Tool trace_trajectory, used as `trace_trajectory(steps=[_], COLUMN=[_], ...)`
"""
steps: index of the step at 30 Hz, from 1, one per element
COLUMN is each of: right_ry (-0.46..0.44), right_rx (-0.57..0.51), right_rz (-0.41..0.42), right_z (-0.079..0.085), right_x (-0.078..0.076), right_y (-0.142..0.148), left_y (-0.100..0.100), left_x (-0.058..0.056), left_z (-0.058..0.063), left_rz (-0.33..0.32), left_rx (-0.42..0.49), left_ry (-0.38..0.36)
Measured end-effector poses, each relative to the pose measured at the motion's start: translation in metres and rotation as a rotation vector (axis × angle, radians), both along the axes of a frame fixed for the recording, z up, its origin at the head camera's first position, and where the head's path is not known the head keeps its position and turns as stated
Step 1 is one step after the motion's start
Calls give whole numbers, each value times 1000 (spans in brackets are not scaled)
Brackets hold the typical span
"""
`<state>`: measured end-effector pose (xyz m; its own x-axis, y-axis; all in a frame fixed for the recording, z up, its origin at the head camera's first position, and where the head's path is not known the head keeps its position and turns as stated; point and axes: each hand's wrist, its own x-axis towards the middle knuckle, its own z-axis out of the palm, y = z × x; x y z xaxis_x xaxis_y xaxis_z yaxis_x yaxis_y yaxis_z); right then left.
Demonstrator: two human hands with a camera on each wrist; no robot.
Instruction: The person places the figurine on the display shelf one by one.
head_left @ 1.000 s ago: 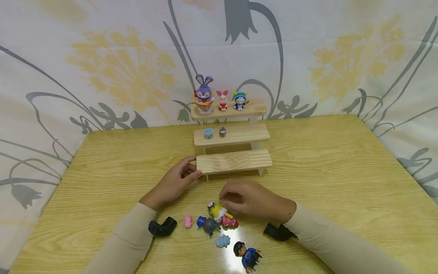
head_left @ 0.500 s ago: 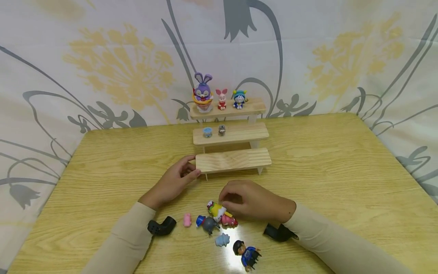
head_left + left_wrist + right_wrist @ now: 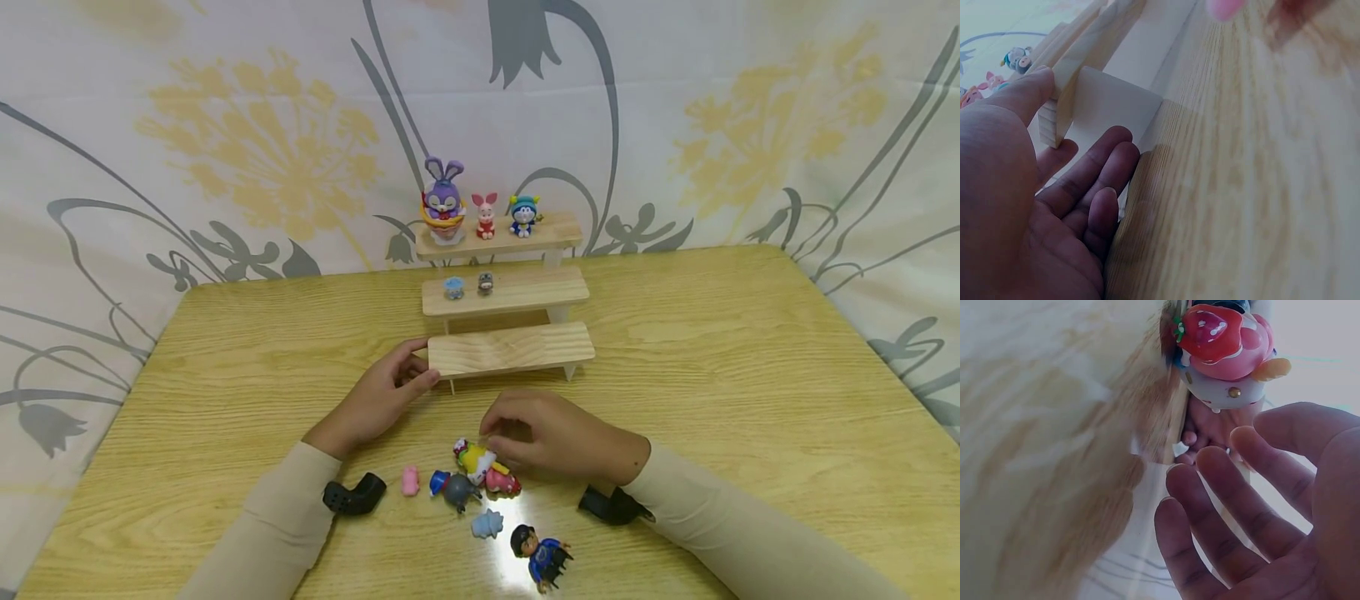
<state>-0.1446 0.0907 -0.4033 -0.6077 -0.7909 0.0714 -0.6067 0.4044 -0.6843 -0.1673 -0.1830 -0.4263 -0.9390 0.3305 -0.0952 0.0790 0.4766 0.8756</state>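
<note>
My left hand (image 3: 378,408) grips the left end of the lowest step of a three-tier wooden display stand (image 3: 513,350). In the left wrist view the thumb lies on the board's edge, one finger is beneath it, and the other fingers are loosely bent by the white leg (image 3: 1113,100). My right hand (image 3: 555,437) hovers with bent fingers just right of a yellow, white and pink toy figurine (image 3: 474,462) lying on the table. Nothing shows between those fingers in the right wrist view, where a strawberry-topped pink part (image 3: 1225,344) of the toys is beyond the fingertips.
On the table lie a grey figurine in a blue hat (image 3: 456,490), a small pink toy (image 3: 410,481), a light-blue toy (image 3: 487,524) and a blue-clad doll (image 3: 543,560). A purple rabbit (image 3: 443,200), piglet (image 3: 485,218) and blue figurine (image 3: 523,217) occupy the top step; two tiny figures (image 3: 485,284) the middle.
</note>
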Motion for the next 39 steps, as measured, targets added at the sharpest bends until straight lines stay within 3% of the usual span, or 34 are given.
trace_trajectory(steps=[9,22,39], right_ry=[9,171,147], right_rx=[2,-30,-15], right_rz=[-25,-65,-126], right_z=[3,12,19], right_x=[-1,-7,-14], right_y=[1,7,21], left_y=[0,0,-1], left_x=[0,-1,0], left_z=[1,-1,-1], left_rz=[-2,-9,-15], left_rx=[2,10,10], left_ry=[-5,5,8])
